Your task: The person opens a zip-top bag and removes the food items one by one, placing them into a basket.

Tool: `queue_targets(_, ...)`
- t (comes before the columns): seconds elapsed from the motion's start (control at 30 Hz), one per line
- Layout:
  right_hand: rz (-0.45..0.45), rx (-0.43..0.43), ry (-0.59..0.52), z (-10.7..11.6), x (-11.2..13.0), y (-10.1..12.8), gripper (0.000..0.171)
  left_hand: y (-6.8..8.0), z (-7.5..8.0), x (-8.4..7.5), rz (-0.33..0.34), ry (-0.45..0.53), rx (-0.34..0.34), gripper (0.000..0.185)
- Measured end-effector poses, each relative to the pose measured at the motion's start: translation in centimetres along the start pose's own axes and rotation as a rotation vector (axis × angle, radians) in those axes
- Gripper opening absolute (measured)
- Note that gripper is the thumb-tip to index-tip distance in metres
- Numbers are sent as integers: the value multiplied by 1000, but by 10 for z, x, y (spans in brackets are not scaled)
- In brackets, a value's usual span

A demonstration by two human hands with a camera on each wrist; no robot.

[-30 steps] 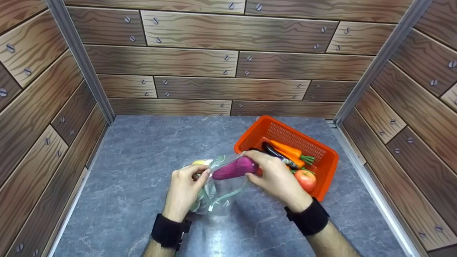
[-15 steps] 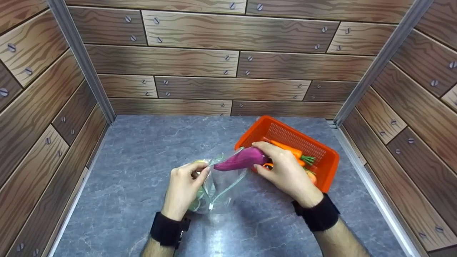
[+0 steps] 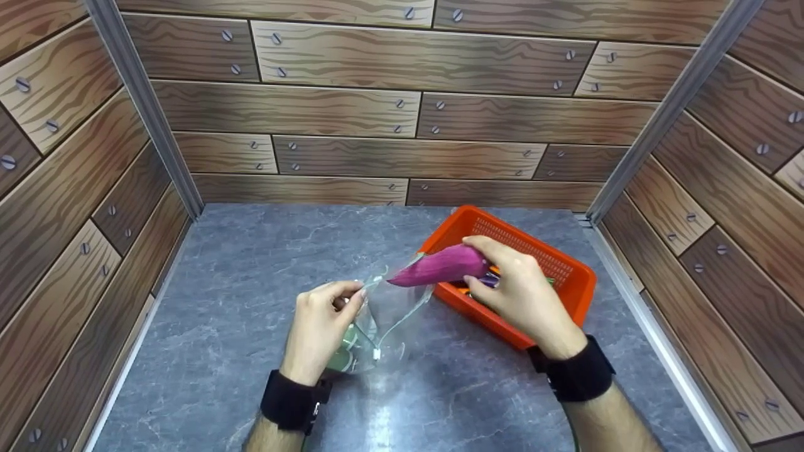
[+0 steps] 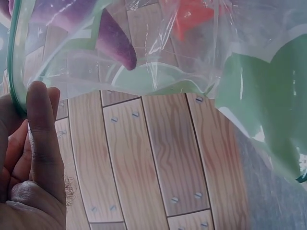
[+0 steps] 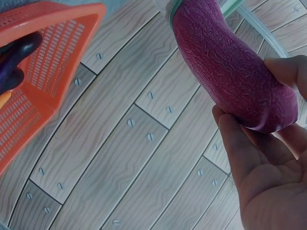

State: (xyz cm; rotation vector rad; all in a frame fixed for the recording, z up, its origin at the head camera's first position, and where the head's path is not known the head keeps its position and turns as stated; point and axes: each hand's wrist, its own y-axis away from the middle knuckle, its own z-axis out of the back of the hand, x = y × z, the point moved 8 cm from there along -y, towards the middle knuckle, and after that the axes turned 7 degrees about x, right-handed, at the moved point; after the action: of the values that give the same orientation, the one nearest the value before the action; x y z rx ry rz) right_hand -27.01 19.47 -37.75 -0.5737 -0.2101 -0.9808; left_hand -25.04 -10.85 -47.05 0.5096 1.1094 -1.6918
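With the left hand [image 3: 317, 329] pinching the clear zip bag [image 3: 377, 326] open by its rim and the right hand [image 3: 524, 295] gripping the purple sweet potato [image 3: 440, 267] (tip at the mouth), it should go in tip-first, the rim kept wide.

Hidden and cut-off parts around the clear bag

The right hand [image 3: 524, 295] covers most of what lies in the orange basket [image 3: 568, 295], just right of the clear bag [image 3: 377, 320]; only dark and orange slivers show, too little to name. The left hand [image 3: 317, 329] hides the bag's left side, and the green shape inside it [image 3: 342, 359] is too blurred by plastic to tell. In the right wrist view the purple sweet potato [image 5: 235, 72] runs off the top edge, and the basket off the left edge. In the left wrist view the bag fills the top and is cut off.
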Motion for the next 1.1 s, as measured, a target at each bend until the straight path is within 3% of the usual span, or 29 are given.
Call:
queue_targets(0.5,-51,-96,-8,36,-19,4,61,-7,12,-4,-18,-20,-22,10)
queue_targets(0.9,-106,-184,-33,63,-36,8,64,-7,18,-3,6,-19,-25,11)
queue_targets(1.1,-146,-205,-7,67,-53,5,61,-6,18,-1,6,-18,-35,10)
